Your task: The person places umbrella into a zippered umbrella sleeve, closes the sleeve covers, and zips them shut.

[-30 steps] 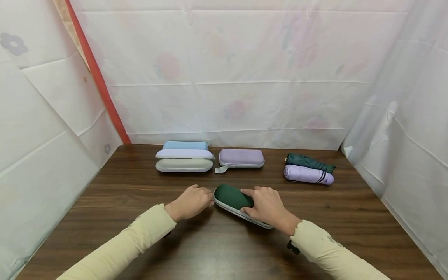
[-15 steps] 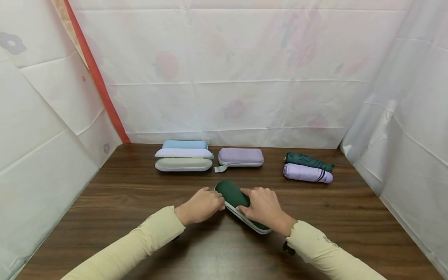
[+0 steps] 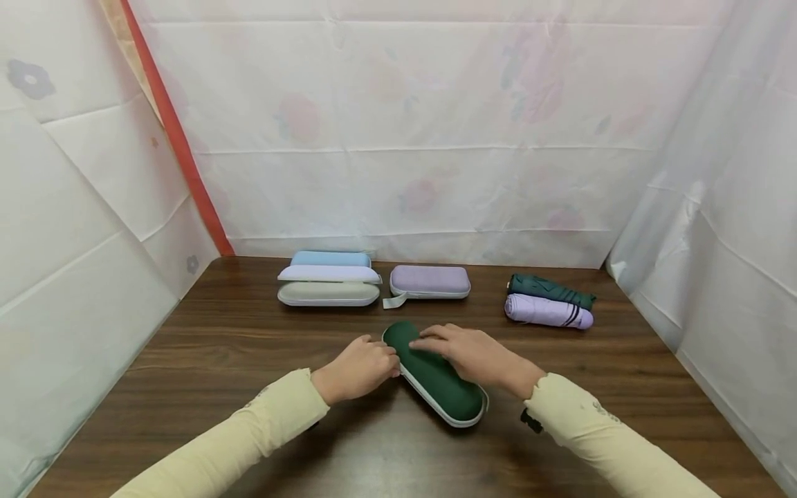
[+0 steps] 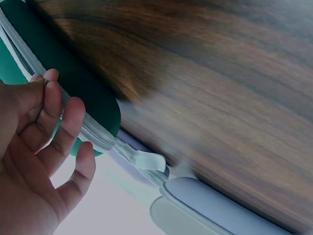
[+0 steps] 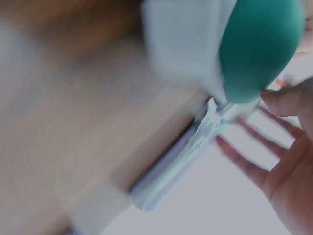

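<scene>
A dark green zip case with a pale grey zipper edge lies slantwise on the table in front of me. My left hand is at its left side; in the left wrist view, thumb and forefinger pinch at the zipper, and the pull itself is hidden between them. On one side of the pinch the zipper's two edges stand slightly apart. The other left fingers are loosely bent. My right hand lies over the case's upper right part with fingers extended, fingertips at the lid. The right wrist view is blurred but shows those fingers spread.
Behind stand a light blue case, an open case with white lid and grey base, and a purple zip case with a strap. Folded umbrellas, dark green and lilac, lie at the right. Cloth walls surround the table.
My left hand has moved right onto the zipper edge. The green case has turned, its near end swinging toward me. My right hand has loosened its grip, fingers now extended over the lid.
</scene>
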`<state>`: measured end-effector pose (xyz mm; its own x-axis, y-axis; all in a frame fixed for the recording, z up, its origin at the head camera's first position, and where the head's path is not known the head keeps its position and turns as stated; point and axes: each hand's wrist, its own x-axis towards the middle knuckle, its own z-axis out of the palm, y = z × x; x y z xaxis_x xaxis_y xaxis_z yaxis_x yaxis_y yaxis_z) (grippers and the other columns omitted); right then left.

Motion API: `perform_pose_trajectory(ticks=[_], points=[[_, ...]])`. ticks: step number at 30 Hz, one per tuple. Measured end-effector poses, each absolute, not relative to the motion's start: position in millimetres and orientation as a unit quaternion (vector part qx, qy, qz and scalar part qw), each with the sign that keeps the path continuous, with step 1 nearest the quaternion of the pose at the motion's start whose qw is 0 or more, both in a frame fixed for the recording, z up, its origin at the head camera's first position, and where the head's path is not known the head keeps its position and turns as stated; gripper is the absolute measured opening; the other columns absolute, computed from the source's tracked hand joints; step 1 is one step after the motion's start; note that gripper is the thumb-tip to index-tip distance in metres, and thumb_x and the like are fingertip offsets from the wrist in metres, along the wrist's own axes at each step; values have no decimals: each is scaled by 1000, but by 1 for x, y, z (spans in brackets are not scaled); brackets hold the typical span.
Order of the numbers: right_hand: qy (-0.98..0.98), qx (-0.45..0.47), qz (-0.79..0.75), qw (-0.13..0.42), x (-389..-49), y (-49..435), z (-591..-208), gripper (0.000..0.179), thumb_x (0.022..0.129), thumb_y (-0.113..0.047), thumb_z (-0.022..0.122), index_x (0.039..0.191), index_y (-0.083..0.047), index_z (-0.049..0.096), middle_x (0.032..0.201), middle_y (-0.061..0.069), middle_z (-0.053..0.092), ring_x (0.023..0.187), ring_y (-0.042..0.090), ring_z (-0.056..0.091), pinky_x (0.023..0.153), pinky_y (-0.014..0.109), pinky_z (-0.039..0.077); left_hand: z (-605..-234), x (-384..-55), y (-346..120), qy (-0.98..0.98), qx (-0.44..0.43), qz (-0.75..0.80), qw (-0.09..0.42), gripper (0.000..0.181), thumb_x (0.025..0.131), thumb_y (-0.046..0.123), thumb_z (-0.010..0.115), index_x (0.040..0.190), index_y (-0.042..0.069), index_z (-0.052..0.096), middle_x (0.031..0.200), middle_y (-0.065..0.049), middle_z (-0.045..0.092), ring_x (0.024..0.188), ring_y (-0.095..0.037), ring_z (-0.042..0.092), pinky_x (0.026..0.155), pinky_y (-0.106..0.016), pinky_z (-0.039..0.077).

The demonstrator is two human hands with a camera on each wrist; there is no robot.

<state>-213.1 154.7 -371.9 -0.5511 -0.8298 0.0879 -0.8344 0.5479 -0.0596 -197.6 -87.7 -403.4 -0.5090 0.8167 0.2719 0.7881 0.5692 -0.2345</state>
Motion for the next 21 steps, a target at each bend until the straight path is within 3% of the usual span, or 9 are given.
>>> perform_pose_trajectory(ticks=[4,7,12,21], points=[[-830,555,-54,28,-218,153,-367,81,75,11,73,141,-29,48,149,2,37,135,23,34,101,40,38,-404,-198,-92,-874,-459,26,158,12,89,25,69,82,16,70,75,5,62,74,-12,62,55,-28,39],[-810,576,-104,30,-216,149,-364,78,77,7,74,141,-30,48,152,-1,32,139,24,27,105,41,33,-405,-198,-94,-875,-460,16,147,11,89,25,68,84,15,71,77,5,63,75,-12,62,56,-28,38],[-790,594,-143,49,-213,143,-361,64,84,-1,69,139,-28,51,150,0,36,138,24,30,105,41,33,-407,-196,-95,-876,-461,12,143,10,89,25,68,84,16,71,76,5,62,74,-12,62,54,-26,34],[-791,585,-170,55,-214,133,-352,60,82,-7,73,134,-29,55,141,1,46,134,23,37,102,41,36,-405,-196,-97,-880,-455,12,135,7,90,22,67,86,16,70,79,5,63,76,-12,62,57,-27,37]])
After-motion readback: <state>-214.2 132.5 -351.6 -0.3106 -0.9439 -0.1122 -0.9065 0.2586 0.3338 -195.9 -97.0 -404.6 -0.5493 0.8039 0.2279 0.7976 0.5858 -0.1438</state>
